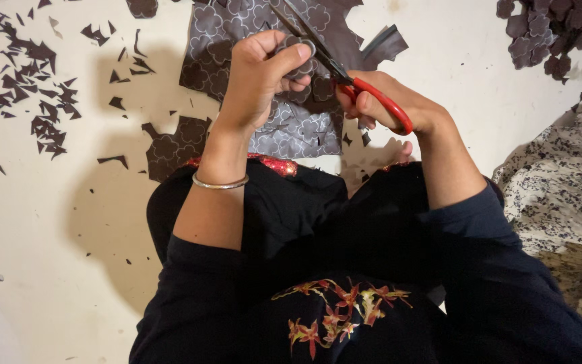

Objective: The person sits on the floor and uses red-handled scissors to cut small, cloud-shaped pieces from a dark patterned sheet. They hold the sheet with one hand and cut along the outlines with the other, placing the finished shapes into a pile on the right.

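Brown flower-printed fabric piece [298,57] pinched in left hand [257,81]; right hand [389,101] gripping red-handled scissors [345,71].

Small dark-brown fabric piece [298,57] with pale flower outlines, pinched up off the floor, scalloped edge partly hidden by fingers. Scissors [345,74] with red handles and dark blades, held tilted, blades slightly parted and running up-left from the handles, meeting the piece at its right edge. Larger sheet [284,101] of the same grey-brown flower-print fabric spread flat on the pale floor just beyond the knees, edges ragged and notched where shapes are gone, one strip curling at its upper right. Cut flower shapes [540,34] heaped at upper right, well apart from the sheet.
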